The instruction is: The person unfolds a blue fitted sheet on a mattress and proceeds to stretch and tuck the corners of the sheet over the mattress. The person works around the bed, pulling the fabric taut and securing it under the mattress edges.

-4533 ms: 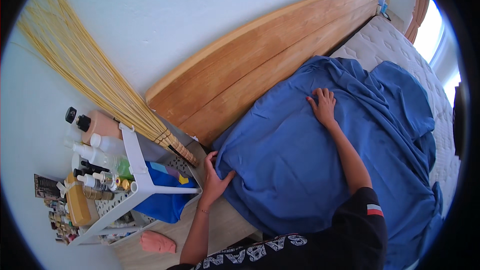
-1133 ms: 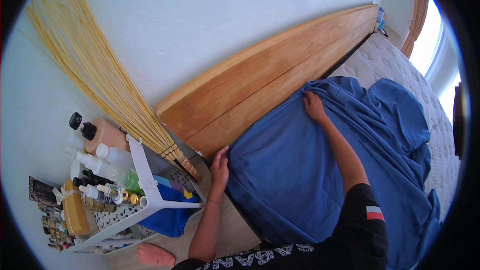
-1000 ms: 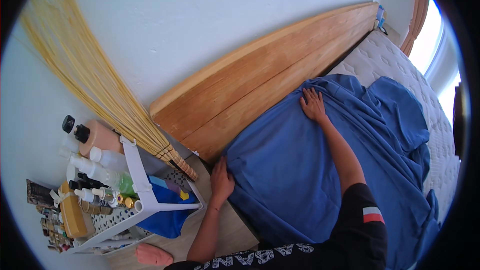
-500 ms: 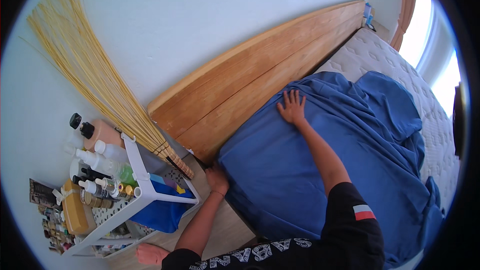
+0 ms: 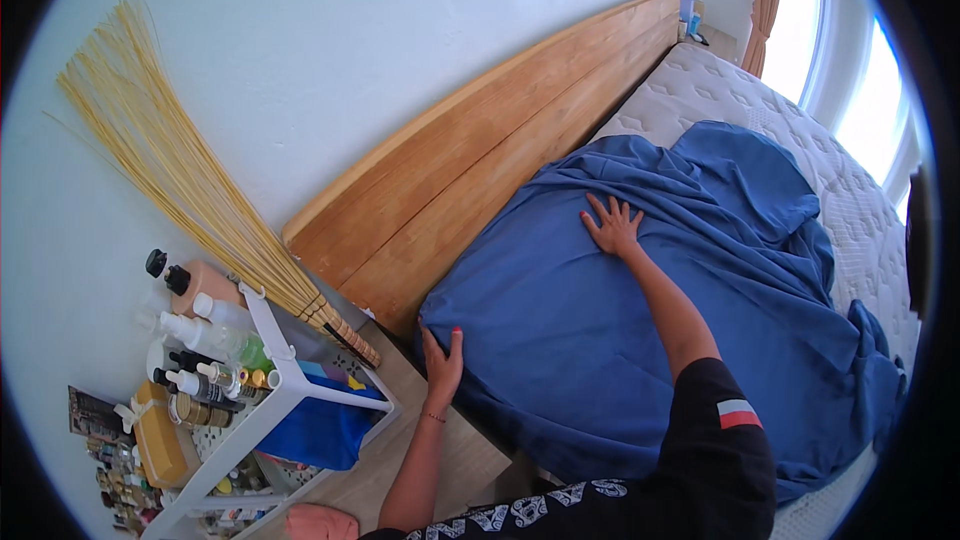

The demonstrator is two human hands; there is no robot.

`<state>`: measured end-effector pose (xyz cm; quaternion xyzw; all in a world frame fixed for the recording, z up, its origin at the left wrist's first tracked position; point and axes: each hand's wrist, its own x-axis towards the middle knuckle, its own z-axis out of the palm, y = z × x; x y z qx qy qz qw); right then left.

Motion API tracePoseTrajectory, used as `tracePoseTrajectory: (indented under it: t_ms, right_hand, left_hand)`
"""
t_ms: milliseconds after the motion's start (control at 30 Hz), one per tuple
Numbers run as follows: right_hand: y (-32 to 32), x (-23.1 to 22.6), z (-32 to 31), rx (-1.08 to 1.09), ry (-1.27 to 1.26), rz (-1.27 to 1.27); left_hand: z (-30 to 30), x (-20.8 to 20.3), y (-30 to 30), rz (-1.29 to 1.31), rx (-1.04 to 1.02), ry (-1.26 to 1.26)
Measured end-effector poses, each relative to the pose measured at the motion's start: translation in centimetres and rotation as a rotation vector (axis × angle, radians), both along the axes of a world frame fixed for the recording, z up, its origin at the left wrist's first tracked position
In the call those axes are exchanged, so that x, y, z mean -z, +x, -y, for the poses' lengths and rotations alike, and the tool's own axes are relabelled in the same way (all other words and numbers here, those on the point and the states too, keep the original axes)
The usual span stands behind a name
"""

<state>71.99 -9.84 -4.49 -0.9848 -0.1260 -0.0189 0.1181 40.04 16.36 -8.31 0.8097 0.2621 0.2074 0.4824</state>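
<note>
A blue fitted sheet (image 5: 560, 330) lies over the near part of the white quilted mattress (image 5: 700, 90), smooth towards the near corner and bunched in folds further right. My right hand (image 5: 615, 230) rests flat on the sheet with its fingers spread. At the corner beside the headboard, my left hand (image 5: 442, 365) touches the sheet's side, thumb and fingers apart. Part of its fingers lies along the mattress edge, and the sheet's underside there is hidden.
The wooden headboard (image 5: 480, 140) runs along the wall. A stick broom (image 5: 200, 170) leans beside a white shelf rack (image 5: 290, 390) crowded with bottles, jars and a yellow box (image 5: 160, 435). A blue cloth bag (image 5: 320, 435) hangs at the rack. A curtain (image 5: 765, 0) borders the window.
My left hand has come up from the corner's lower edge, and its fingers have opened. My right hand has slid across the sheet, away from the headboard. The view has shifted slightly.
</note>
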Motion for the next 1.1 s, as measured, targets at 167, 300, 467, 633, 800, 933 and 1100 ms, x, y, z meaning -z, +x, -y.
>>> tracePoseTrajectory:
  t_ms: [167, 300, 467, 633, 800, 933, 1100]
  right_hand:
    - [3.3, 0.8, -0.5, 0.093, -0.056, 0.031]
    - [3.6, 0.7, -1.4, 0.101, -0.095, 0.014]
    - [3.5, 0.0, -2.2, 0.089, -0.082, 0.000]
    - [1.3, 2.1, 0.4, -0.009, 0.041, 0.100]
    - [-12.8, -0.1, 2.8, -0.381, 0.189, -0.126]
    - [-27.2, -4.1, 6.6, -0.564, 0.505, -0.269]
    - [-42.0, -5.6, 8.4, -0.589, 0.234, -0.152]
  left_hand:
    - [2.3, -0.3, 0.0, -0.054, -0.141, -0.343]
    - [1.3, 6.7, -0.4, 0.120, -0.159, -0.940]
    - [0.6, 10.0, 0.1, 0.080, -0.390, -1.040]
    - [4.9, 0.8, 1.8, -0.047, -0.759, -1.119]
    - [4.4, 2.5, -1.0, -0.020, -0.481, -0.911]
    - [5.1, 1.6, -3.1, 0.069, -0.250, -0.936]
    - [4.5, 0.7, -2.9, -0.004, -0.192, -1.236]
